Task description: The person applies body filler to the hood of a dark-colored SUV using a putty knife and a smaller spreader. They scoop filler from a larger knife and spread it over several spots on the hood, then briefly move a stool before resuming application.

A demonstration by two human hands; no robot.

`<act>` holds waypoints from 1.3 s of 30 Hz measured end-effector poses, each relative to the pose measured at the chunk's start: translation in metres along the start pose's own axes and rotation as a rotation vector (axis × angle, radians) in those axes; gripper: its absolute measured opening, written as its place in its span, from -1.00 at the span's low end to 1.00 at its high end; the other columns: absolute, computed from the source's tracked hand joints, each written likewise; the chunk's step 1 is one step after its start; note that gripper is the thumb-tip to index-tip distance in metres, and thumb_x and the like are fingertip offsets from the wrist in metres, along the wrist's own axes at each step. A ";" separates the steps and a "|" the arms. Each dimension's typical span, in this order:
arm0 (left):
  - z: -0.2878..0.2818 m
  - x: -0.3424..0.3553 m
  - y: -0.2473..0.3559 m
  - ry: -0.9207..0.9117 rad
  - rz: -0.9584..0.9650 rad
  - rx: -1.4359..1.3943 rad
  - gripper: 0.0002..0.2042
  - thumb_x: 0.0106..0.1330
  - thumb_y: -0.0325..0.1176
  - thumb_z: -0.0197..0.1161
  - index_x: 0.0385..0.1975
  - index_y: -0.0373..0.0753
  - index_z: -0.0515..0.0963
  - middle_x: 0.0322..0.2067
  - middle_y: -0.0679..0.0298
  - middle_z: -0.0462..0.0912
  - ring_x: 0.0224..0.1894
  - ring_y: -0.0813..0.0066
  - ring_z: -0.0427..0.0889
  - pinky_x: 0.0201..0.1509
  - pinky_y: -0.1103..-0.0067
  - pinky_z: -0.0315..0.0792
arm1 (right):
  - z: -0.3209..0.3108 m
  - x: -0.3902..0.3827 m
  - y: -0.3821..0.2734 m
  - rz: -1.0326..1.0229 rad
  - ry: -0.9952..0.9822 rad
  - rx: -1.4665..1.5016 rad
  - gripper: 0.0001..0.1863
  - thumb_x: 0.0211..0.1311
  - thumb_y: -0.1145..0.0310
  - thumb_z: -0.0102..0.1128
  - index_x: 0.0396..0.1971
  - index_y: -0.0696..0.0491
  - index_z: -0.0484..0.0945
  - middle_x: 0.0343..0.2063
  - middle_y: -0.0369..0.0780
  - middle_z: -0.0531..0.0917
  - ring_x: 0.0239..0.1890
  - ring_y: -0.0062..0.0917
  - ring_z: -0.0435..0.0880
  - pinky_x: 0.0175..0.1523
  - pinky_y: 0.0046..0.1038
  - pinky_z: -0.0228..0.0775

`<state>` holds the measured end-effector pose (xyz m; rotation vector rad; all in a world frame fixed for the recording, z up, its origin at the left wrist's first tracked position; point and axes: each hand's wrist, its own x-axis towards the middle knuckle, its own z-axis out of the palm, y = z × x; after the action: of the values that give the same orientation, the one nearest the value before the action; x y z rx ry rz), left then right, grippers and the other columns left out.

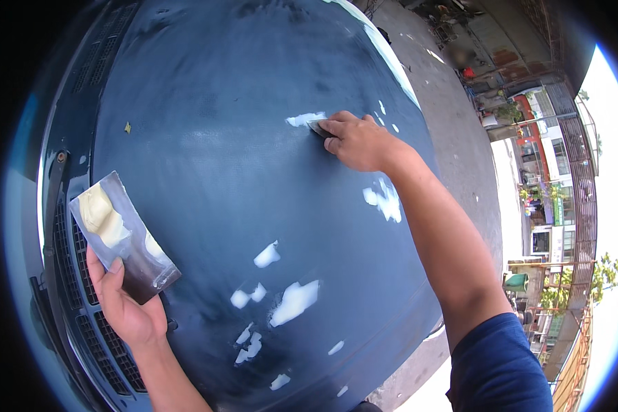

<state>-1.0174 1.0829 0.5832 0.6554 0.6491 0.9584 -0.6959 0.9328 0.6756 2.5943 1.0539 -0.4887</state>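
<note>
A broad dark blue metal car bonnet (240, 178) is being patched with white filler spots (294, 302), scattered mostly toward its lower edge. A flat grey rectangular mixing board (125, 237), smeared with cream-coloured putty (103, 216), is being held at its lower corner by the left hand (127, 305), which is gripped around it beside the wiper grille (82, 295). The board is probably stiff and light, best held by its clean edge. A small dark spreader blade (318, 128) is being pinched and pressed flat onto a fresh white smear (303, 119) by the right hand (357, 143), arm being stretched forward.
</note>
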 end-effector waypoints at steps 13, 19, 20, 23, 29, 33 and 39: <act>0.002 0.000 0.002 -0.007 0.011 -0.043 -0.47 0.24 -0.43 0.00 0.26 -0.33 0.17 0.15 0.11 0.35 0.20 0.27 0.33 0.30 0.34 0.16 | -0.013 0.019 -0.030 -0.077 -0.028 -0.043 -0.48 0.26 0.26 -0.26 0.24 -0.11 0.33 0.22 -0.31 0.34 0.16 -0.17 0.32 0.21 -0.13 0.22; 0.003 -0.001 0.001 0.005 -0.015 -0.039 -0.46 0.25 -0.40 0.00 0.28 -0.30 0.16 0.18 0.12 0.32 0.23 0.27 0.29 0.33 0.34 0.12 | -0.007 -0.014 -0.042 0.000 -0.015 -0.032 -0.50 0.27 0.24 -0.18 0.22 -0.08 0.36 0.21 -0.35 0.34 0.08 -0.20 0.35 0.18 -0.22 0.26; 0.003 -0.001 0.000 0.007 -0.021 -0.037 -0.45 0.26 -0.38 -0.01 0.29 -0.29 0.15 0.19 0.13 0.31 0.25 0.27 0.27 0.34 0.34 0.10 | -0.007 -0.017 -0.039 -0.018 -0.003 -0.037 -0.51 0.27 0.22 -0.16 0.21 -0.06 0.37 0.20 -0.36 0.34 0.04 -0.20 0.38 0.18 -0.26 0.28; 0.001 0.000 0.002 -0.005 -0.024 -0.057 -0.45 0.26 -0.38 -0.01 0.28 -0.29 0.15 0.19 0.13 0.31 0.25 0.27 0.27 0.34 0.34 0.10 | -0.011 -0.026 -0.034 -0.029 -0.085 -0.080 -0.51 0.27 0.23 -0.14 0.21 -0.06 0.37 0.21 -0.36 0.34 0.05 -0.21 0.36 0.20 -0.27 0.26; 0.004 0.000 0.001 -0.039 -0.016 -0.076 -0.46 0.25 -0.41 0.00 0.27 -0.31 0.16 0.18 0.12 0.33 0.23 0.27 0.29 0.33 0.34 0.13 | -0.018 -0.025 -0.012 -0.087 0.107 -0.084 -0.52 0.31 0.23 -0.22 0.23 -0.10 0.34 0.24 -0.37 0.32 0.06 -0.20 0.36 0.15 -0.19 0.28; 0.003 0.000 0.001 -0.067 -0.017 -0.083 -0.46 0.25 -0.40 -0.01 0.28 -0.30 0.16 0.18 0.13 0.32 0.23 0.29 0.29 0.32 0.35 0.14 | -0.022 -0.012 -0.012 -0.163 0.155 -0.144 -0.54 0.31 0.22 -0.14 0.21 -0.10 0.35 0.22 -0.34 0.35 -0.01 -0.25 0.39 0.13 -0.26 0.29; 0.004 0.001 0.002 -0.032 -0.009 -0.103 -0.47 0.21 -0.44 0.01 0.24 -0.32 0.21 0.13 0.12 0.38 0.19 0.30 0.36 0.30 0.37 0.19 | -0.023 0.000 -0.026 -0.182 0.178 -0.196 -0.58 0.38 0.14 -0.14 0.18 -0.13 0.40 0.16 -0.39 0.40 0.02 -0.24 0.39 0.09 -0.22 0.32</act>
<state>-1.0148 1.0837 0.5872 0.5757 0.5700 0.9646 -0.7100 0.9597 0.6924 2.4151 1.3330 -0.1844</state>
